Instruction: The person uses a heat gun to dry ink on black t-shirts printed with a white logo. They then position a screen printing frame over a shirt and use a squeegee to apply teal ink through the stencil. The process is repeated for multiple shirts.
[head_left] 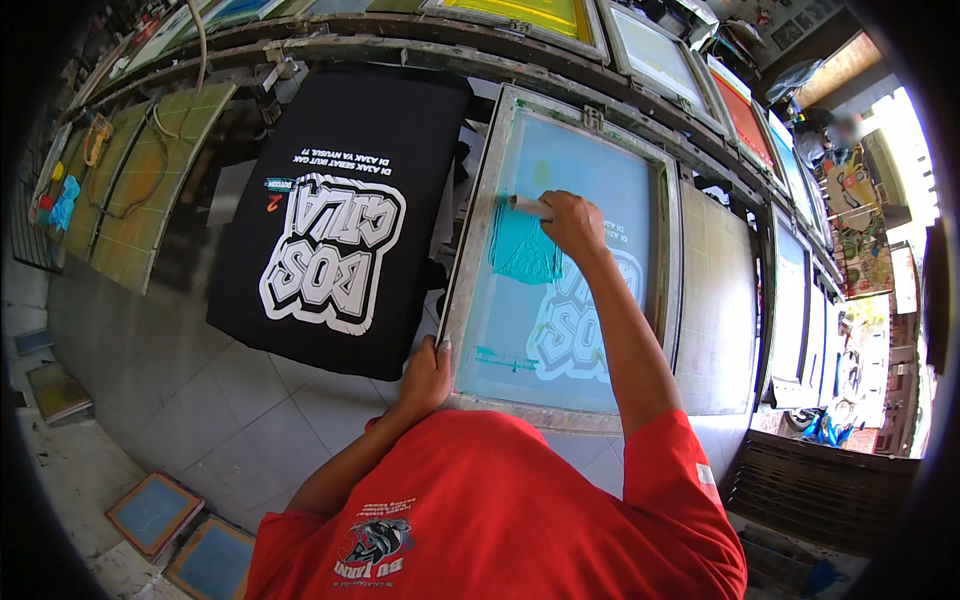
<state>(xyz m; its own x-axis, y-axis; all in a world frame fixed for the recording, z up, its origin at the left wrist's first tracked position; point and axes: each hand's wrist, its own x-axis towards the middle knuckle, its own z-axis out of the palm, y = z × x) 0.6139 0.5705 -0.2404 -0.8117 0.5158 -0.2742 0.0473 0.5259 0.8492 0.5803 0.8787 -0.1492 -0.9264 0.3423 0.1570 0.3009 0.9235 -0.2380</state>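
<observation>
Ink [527, 252], turquoise and thick, lay before us on pale blue mesh [590, 165], in a patch toward the upper left of a worn screen frame [478, 255]. Our right hand [574, 225] was closed round a pale squeegee [528, 206], whose end stuck out to the left of our fingers. We held it at the top edge of that patch; whether its blade pressed on the mesh we could not tell. Our right forearm [632, 325] crossed over the screen from the lower right. With our left hand [428, 375] we had hold of the frame's left rail, near its lower corner.

Through the mesh we could make out pale block lettering [570, 335], partly covered by our arm, with a thin turquoise smear [507, 360] to its lower left. A metal clamp [594, 118] sat on the far rail. Just beside the frame, on our left, we had a black shirt [385, 115] spread flat, its white outlined design [335, 255] upside down to us. On our right was a greenish board [718, 310], and beyond the frame we saw a yellow screen [540, 12] and a red one.
</observation>
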